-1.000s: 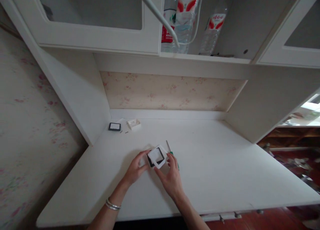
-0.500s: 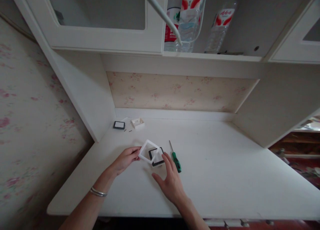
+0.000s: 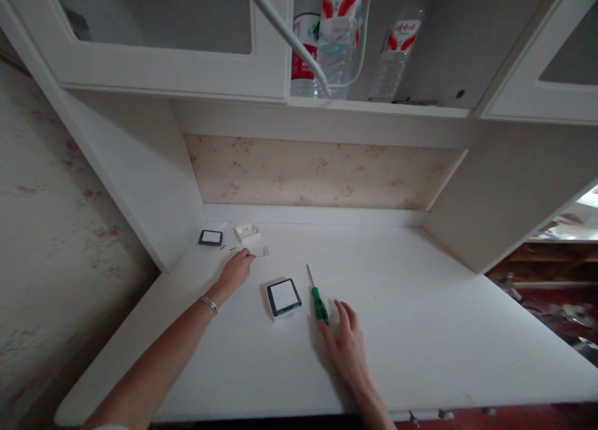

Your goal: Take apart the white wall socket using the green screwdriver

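Observation:
My left hand (image 3: 236, 268) reaches to the back left, its fingers closed on the edge of a thin white square frame (image 3: 262, 253). That frame is low over the desk, against or just in front of a small white open box (image 3: 245, 232). A white switch-like square unit with a black-bordered front (image 3: 284, 296) lies before me. To its right lies a screwdriver (image 3: 319, 306) with a green handle. Beside the handle is my right hand (image 3: 348, 343), fingers apart and holding nothing; its thumb is close to the handle, and whether they touch I cannot tell.
A black-bordered white plate (image 3: 210, 237) and small dark screws (image 3: 232, 248) lie at the back left of the white desk (image 3: 402, 330). Overhead, a cabinet shelf holds plastic bottles (image 3: 397, 50), and a pale cable (image 3: 294, 40) hangs down. A side panel (image 3: 135, 174) stands left.
My left hand has carried the white frame away from the black-bordered unit to the back left. My right hand has moved off the unit to the screwdriver's right. The view has shifted slightly.

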A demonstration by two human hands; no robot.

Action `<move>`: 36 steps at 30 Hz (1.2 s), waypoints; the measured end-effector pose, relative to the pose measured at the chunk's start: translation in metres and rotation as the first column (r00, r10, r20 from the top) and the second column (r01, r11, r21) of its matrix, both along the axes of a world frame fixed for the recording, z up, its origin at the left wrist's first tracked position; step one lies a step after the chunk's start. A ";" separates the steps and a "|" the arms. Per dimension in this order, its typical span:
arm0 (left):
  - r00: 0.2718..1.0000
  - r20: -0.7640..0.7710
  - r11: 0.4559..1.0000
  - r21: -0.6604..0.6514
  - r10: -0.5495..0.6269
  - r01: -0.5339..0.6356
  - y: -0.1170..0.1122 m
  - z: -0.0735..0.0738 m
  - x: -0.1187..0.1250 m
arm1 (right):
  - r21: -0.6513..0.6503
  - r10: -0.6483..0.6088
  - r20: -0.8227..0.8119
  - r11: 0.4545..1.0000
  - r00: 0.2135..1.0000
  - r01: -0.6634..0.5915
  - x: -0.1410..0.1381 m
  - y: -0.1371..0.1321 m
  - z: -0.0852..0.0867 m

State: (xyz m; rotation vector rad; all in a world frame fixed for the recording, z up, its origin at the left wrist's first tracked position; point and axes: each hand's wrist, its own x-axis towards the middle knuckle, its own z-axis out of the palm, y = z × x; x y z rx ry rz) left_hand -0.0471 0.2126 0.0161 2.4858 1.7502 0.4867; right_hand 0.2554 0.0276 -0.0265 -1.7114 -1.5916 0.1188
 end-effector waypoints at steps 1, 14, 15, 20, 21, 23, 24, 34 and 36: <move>1.000 -0.018 1.000 -0.004 0.002 -0.003 0.004 -0.002 0.003 | -0.033 0.013 0.038 0.999 0.999 -0.011 -0.001 0.000 0.001; 0.990 -0.075 0.992 -0.006 0.123 -0.124 0.062 -0.010 0.016 | -0.107 0.058 0.193 0.994 0.979 -0.038 -0.008 0.001 0.012; 0.989 -0.065 0.991 -0.004 0.130 -0.131 0.064 -0.009 0.016 | -0.109 0.058 0.198 0.993 0.979 -0.036 -0.008 0.002 0.013; 0.987 0.033 0.988 0.010 0.155 -0.155 0.063 -0.004 0.018 | -0.097 0.067 0.205 0.994 0.976 -0.048 -0.011 0.003 0.020; 0.985 0.063 0.986 0.019 0.161 -0.163 0.059 -0.002 0.018 | -0.095 0.068 0.205 0.994 0.976 -0.050 -0.011 0.004 0.021; 0.976 0.133 0.983 0.040 0.175 -0.182 0.048 0.000 0.019 | -0.096 0.058 0.201 0.995 0.978 -0.039 -0.012 0.005 0.022; 0.970 0.169 0.981 0.049 0.177 -0.187 0.040 0.001 0.020 | -0.098 0.047 0.197 0.995 0.979 -0.028 -0.012 0.006 0.022; 0.810 0.582 0.998 0.027 -0.065 0.061 -0.089 -0.005 0.053 | -0.066 0.034 -0.165 0.997 0.986 -0.045 -0.007 0.019 0.011; 0.817 0.573 0.995 -0.012 -0.070 0.094 -0.100 -0.010 0.061 | -0.075 -0.045 -0.353 0.997 0.934 0.020 -0.002 0.014 0.009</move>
